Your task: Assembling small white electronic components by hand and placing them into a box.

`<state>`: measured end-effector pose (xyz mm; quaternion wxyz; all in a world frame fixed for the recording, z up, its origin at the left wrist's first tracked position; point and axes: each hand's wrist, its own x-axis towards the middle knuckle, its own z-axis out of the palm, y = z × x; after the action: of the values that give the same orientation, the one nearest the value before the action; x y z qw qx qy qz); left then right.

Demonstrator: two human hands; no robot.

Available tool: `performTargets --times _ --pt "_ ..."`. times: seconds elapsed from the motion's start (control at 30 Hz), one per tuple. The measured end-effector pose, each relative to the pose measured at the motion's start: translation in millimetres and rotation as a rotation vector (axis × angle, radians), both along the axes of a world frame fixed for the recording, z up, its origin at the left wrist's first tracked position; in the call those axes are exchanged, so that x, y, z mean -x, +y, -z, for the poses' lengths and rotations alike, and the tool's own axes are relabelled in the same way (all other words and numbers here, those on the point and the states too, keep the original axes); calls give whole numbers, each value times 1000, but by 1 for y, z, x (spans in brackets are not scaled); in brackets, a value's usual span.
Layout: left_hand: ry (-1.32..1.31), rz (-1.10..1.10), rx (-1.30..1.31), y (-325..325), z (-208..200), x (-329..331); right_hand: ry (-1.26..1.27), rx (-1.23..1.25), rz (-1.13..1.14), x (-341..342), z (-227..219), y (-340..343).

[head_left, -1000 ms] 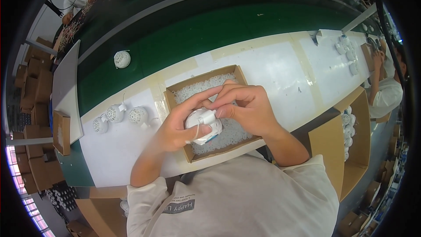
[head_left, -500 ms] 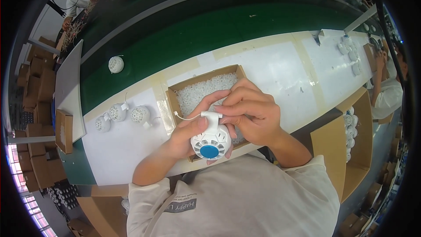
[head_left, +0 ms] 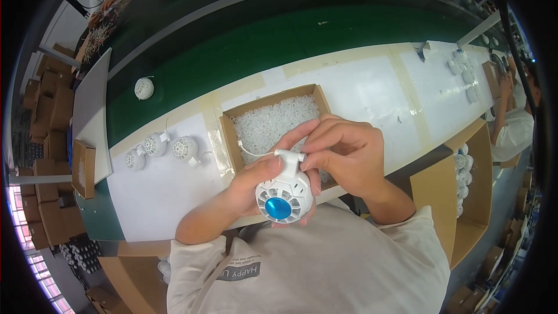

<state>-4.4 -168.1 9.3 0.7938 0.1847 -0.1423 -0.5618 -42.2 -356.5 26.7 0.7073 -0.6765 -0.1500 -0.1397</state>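
Held in front of my chest is a round white fan-like housing (head_left: 298, 191) with slots round a shiny blue disc. A short neck with a crossbar rises from it, and a thin white wire with a small plug (head_left: 250, 151) sticks out to the left. My left hand (head_left: 244, 183) wraps round the housing, thumb on the neck. At the crossbar's right end, my right hand (head_left: 349, 151) is closed in a pinch; whatever lies between its fingertips is too small to make out. Under both hands stands a cardboard box (head_left: 225, 134) of small translucent ring-like pieces (head_left: 273, 119).
Several similar white housings (head_left: 185, 148) lie on the white tabletop at left. Another white housing (head_left: 143, 88) sits on the green conveyor belt (head_left: 232, 61). A large open carton (head_left: 433, 209) with white housings stands at right. Co-workers sit at far left and far right.
The held housing has shifted slightly right and down, and my right hand has moved right with the crossbar. On the belt, the lone housing has travelled left.
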Motion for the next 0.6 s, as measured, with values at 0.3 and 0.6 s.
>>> performTargets --times 0.3,0.6 --pt "70 67 -4 8 -1 6 -352 347 -78 -4 -8 -11" --pt "-123 -28 -204 11 -11 1 -216 580 -57 3 -22 -9"
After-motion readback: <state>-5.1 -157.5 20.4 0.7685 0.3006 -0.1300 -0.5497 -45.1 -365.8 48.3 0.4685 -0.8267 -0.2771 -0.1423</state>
